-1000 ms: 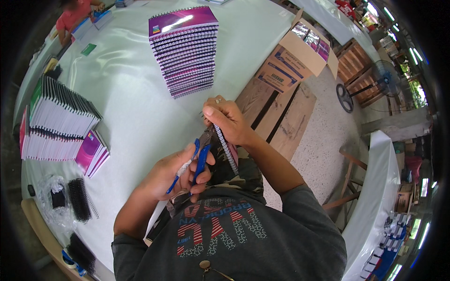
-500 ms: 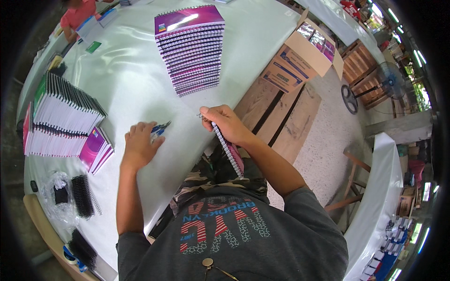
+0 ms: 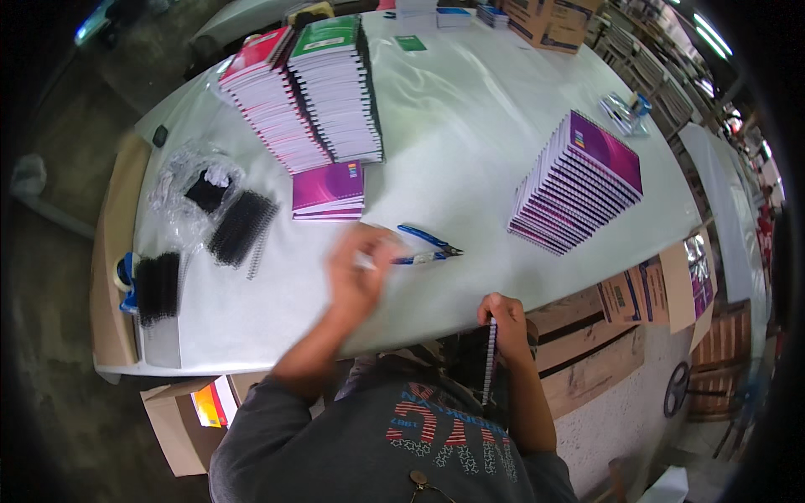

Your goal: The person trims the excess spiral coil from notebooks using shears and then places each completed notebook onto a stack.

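My right hand [image 3: 507,325] grips a spiral notebook [image 3: 490,362] at its upper end, near the table's front edge. The notebook hangs spine toward me, mostly edge-on, over my lap. My left hand [image 3: 359,267] is smeared by motion above the table, so its fingers cannot be read. Just right of it lie blue-handled pliers [image 3: 432,251], jaws pointing right and handles spread; whether the hand touches a handle is unclear. Behind the left hand a few purple notebooks [image 3: 329,189] lie in a low pile. A tall stack of purple spiral notebooks [image 3: 579,183] stands to the right.
Tall stacks of red-covered notebooks [image 3: 272,101] and green-covered notebooks [image 3: 337,92] stand at the back left. Black spiral coils [image 3: 241,228] lie beside a clear plastic bag [image 3: 180,189], with more coils [image 3: 158,289] near a tape dispenser [image 3: 127,283]. An open carton [image 3: 646,293] stands at right.
The view has swung left. My left hand has come away from over the pliers toward the purple notebooks; the pliers show more fully. My right hand keeps hold of the spiral notebook.
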Demonstrator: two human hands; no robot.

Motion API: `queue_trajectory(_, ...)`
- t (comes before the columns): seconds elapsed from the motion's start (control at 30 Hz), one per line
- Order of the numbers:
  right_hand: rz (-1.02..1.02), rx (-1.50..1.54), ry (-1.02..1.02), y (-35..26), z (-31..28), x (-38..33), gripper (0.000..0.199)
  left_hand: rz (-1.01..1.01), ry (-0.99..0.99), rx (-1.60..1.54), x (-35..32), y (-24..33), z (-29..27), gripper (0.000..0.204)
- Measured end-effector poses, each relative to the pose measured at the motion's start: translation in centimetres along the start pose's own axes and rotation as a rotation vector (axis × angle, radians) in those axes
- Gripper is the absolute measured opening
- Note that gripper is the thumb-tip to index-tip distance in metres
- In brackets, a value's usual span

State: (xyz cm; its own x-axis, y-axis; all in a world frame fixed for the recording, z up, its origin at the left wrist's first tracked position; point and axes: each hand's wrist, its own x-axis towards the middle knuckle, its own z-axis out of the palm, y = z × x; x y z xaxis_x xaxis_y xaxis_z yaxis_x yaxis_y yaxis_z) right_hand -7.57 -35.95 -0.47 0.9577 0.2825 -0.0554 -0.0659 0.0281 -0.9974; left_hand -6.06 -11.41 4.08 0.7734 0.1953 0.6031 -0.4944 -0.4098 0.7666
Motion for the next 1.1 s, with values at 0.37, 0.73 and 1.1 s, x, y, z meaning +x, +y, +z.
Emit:
queue_trajectory(0.37, -0.152, 0.307, 0.086, 0.4, -2.7, -0.1, 0.048, 0.163, 0.724, 1.047, 8.3, -9.2, -14.7, 0.037)
queue_trajectory(0.73, -0.341, 1.068, 0.175, 0.2, -2.9, 0.1, 0.041, -1.047, -1.018, -0.68, -5.7, 3.8, 9.0, 0.043)
queue_trajectory(1.1, -0.329, 0.336, 0.486, -6.0, -5.7, -2.8, 0.03, -0.571, -0.682, -0.528, 2.4, 6.9, 10.4, 0.039)
